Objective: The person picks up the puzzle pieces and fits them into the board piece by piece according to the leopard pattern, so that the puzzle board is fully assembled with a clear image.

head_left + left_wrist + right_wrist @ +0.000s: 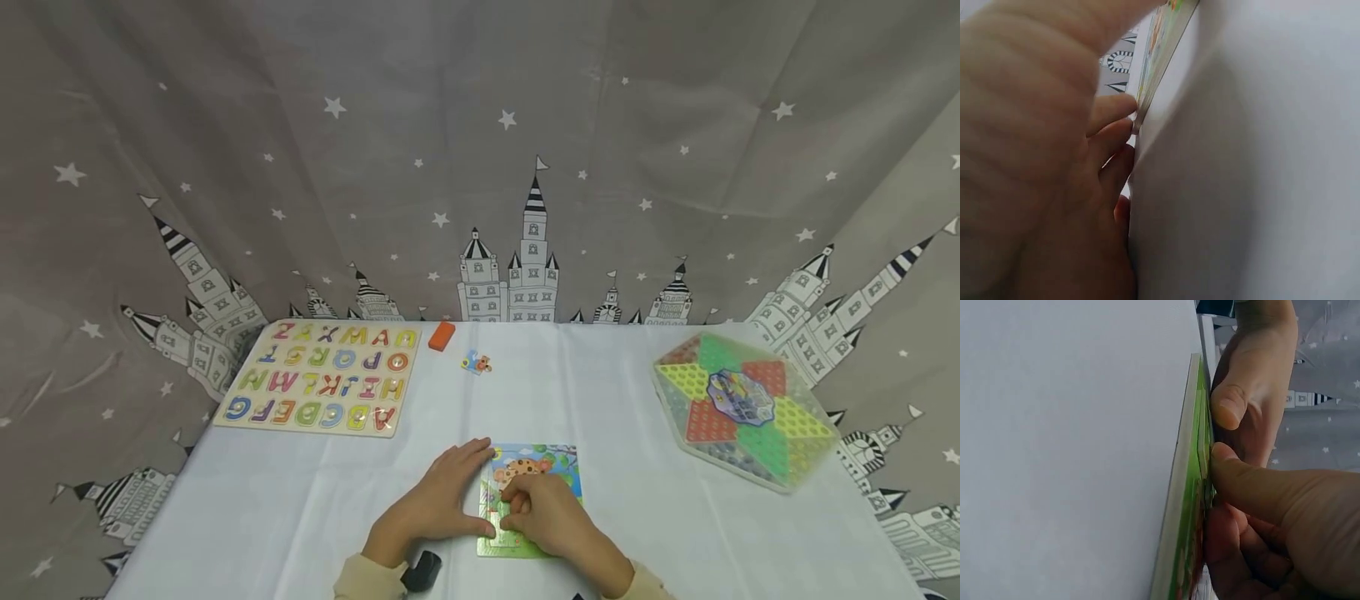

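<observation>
A square jigsaw puzzle board (566, 461) with a spotted animal picture and a green lower part lies on the white table. My left hand (442, 500) rests along its left side, fingers stretched towards the far corner and thumb at the lower left of the picture. My right hand (551, 512) is over the middle and lower part, covering some of the picture. Its thumb and curled fingers pinch a puzzle piece (1203, 440) low at the board's face, mostly hidden by the fingertips. Both thumbs are close together in the right wrist view.
A loose puzzle piece (476, 362) lies farther back, near an orange block (442, 336). At the left is a wooden alphabet board (318, 379); at the right, a hexagonal Chinese checkers box (742, 408). A small black object (422, 572) sits by the left wrist.
</observation>
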Motion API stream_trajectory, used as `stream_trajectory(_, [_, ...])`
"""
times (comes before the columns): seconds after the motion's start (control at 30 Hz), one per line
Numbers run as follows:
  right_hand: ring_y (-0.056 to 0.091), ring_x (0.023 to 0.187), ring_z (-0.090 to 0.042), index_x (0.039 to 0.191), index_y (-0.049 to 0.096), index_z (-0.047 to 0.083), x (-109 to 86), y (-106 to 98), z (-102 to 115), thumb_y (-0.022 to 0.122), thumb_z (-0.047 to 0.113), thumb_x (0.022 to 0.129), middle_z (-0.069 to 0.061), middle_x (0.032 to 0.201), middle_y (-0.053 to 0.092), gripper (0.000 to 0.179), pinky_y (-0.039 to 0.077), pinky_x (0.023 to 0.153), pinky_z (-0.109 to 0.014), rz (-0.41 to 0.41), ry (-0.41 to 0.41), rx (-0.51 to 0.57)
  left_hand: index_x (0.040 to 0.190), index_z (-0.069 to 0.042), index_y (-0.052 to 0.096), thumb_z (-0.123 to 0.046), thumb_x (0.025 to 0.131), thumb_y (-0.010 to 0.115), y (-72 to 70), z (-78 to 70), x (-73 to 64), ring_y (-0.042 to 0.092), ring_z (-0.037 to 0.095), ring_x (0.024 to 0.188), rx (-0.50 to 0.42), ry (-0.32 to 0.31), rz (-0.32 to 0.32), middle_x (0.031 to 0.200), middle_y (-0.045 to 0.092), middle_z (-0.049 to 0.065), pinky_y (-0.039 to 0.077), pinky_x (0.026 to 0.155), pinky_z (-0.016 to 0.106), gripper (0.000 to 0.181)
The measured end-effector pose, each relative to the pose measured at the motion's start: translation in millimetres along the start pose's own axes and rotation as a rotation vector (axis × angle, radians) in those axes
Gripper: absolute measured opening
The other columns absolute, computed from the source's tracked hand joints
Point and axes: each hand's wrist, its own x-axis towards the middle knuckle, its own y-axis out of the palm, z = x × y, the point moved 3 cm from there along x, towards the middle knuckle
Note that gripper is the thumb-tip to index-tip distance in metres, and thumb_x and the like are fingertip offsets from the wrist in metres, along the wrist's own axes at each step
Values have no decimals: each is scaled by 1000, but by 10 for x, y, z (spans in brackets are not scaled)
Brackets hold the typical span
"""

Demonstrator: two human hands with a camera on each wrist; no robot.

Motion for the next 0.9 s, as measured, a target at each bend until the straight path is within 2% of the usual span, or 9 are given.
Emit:
stream_trajectory(0.23, [49,64,7,92,74,8,3,59,79,89,21,76,12,74,62,26,47,61,-13,-1,-8,-31,159,-11,33,-63,70,85,-14,-10,-6,26,27,157,16,-23,8,168,30,4,17,130,53,115])
stream_trajectory(0.43, [45,63,4,93,73,9,-11,51,51,87,16,79,11,74,57,21,44,59,-15,-30,18,-48,159,-11,34,-59,69,87,-9,-13,-5,26,27,157,18,-27,14,168,30,3,17,130,52,115])
stream_trajectory(0.6, [46,64,5,90,72,10,-21,43,34,86,15,79,12,75,59,18,45,60,-15,-35,-3,-74,159,-11,34,-59,69,87,-6,-20,9,27,27,156,31,-35,8,168,30,4,18,129,52,115])
stream_trajectory(0.77, [50,66,6,92,73,10,0,-13,6,85,16,82,12,75,62,17,48,61,-14,23,-16,-42,159,-9,34,-61,71,85,4,-31,12,27,28,156,38,-23,-5,168,30,6,18,129,54,114])
stream_trajectory(0.9, [56,70,4,101,74,11,169,-162,-105,81,22,88,10,81,67,19,51,65,-16,110,-36,29,159,-9,34,-62,71,84,18,-21,-1,27,29,156,43,-28,-13,168,30,6,19,128,55,115])
